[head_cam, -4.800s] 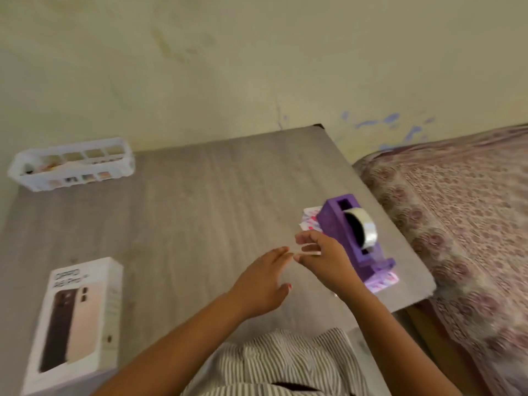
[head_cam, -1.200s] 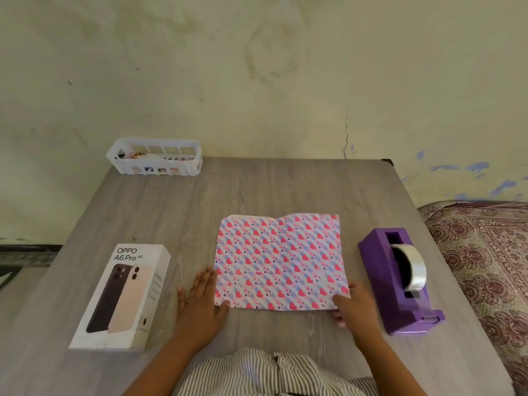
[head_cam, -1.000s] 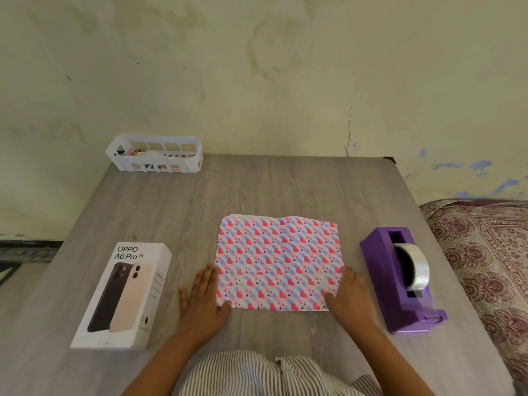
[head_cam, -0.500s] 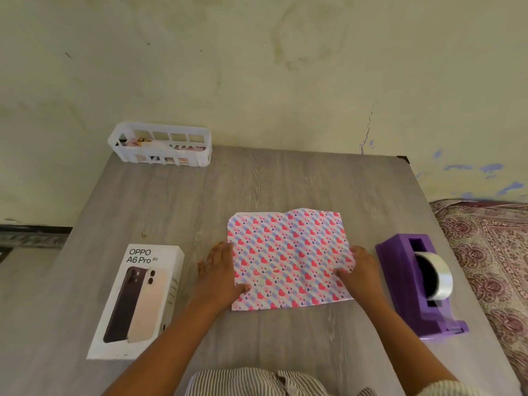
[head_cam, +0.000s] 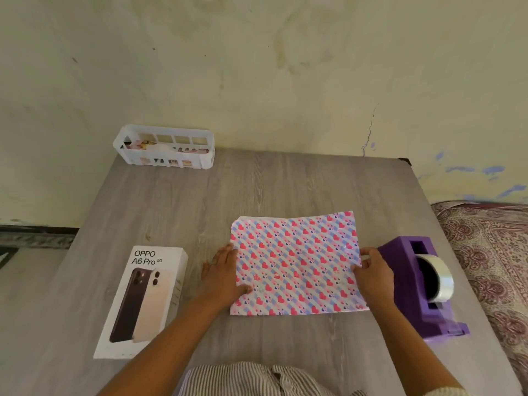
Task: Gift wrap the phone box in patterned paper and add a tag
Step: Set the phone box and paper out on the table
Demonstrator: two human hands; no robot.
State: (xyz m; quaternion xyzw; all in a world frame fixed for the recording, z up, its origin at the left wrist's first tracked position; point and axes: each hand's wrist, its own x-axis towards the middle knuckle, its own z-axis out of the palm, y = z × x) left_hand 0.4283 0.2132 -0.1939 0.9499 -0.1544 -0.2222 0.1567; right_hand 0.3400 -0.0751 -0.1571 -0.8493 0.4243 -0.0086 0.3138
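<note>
A sheet of heart-patterned wrapping paper (head_cam: pixel 297 264) lies flat in the middle of the grey table (head_cam: pixel 285 181). My left hand (head_cam: pixel 223 277) rests on its left edge with straight fingers, thumb on the paper. My right hand (head_cam: pixel 373 274) lies on the right edge, fingers over the sheet. The white phone box (head_cam: pixel 143 301) lies face up on the table to the left, apart from the paper. A purple tape dispenser (head_cam: pixel 423 290) stands just right of my right hand.
A white plastic basket (head_cam: pixel 164 151) holding small items sits at the table's far left corner by the wall. A patterned bedspread (head_cam: pixel 491 252) borders the table on the right. My striped shirt shows at the bottom edge.
Both hands have slid from the paper's near corners up to the middle of its left and right edges. The paper has shifted slightly on the table.
</note>
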